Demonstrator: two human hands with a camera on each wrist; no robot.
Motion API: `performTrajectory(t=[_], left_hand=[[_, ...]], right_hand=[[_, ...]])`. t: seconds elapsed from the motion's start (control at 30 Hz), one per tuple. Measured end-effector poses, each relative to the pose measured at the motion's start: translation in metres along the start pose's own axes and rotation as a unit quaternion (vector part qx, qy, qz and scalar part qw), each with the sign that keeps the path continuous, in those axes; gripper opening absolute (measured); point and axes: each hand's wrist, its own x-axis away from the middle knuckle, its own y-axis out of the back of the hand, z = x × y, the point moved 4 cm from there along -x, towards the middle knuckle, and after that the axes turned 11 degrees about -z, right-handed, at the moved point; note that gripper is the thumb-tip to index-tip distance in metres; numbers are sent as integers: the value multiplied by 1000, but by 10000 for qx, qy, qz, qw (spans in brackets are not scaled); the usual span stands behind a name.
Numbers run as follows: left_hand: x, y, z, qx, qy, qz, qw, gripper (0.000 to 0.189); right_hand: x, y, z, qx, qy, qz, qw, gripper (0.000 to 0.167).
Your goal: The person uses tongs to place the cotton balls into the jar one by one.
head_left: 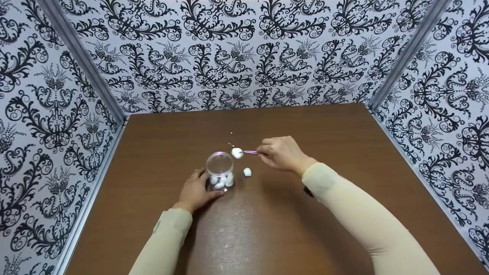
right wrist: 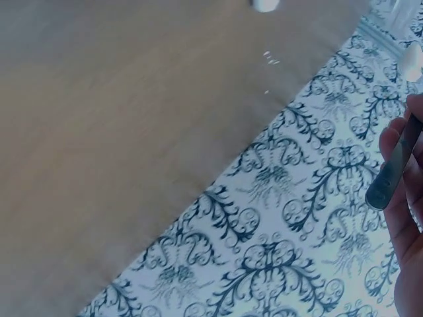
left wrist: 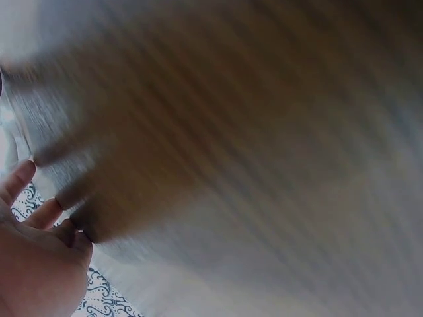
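In the head view my left hand point(head_left: 196, 191) holds a clear open-topped jar point(head_left: 219, 164) upright on the table, thumb at its near side and fingers at its left. Several cotton balls point(head_left: 221, 182) lie at the jar's bottom. My right hand point(head_left: 284, 153) pinches shiny metal tweezers point(head_left: 250, 152), whose tips hold a cotton ball point(head_left: 237, 153) just right of the jar's rim. The right wrist view shows the tweezers' rounded back end point(right wrist: 380, 198) sticking out of the fingers. Another cotton ball point(head_left: 247, 172) sits on the table, right of the jar.
The brown wooden table point(head_left: 172, 137) has small white specks point(head_left: 231, 144) behind the jar, perhaps glints or bits of fluff. Patterned wall panels point(head_left: 244, 57) close off the back and both sides, with grey metal posts point(head_left: 82, 57) at the corners.
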Motion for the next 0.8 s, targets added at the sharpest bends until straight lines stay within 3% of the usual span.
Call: performTrajectory(t=[0.4,0.8], left_hand=[[1,0,-2,60,84,-13,9999,88],[0,2,-2,48,52,-3,10000,89]], right_hand=[[-17,-25,26,-157,287,288,9991,9],[-13,-27,25,-171,295,339,9988,7]])
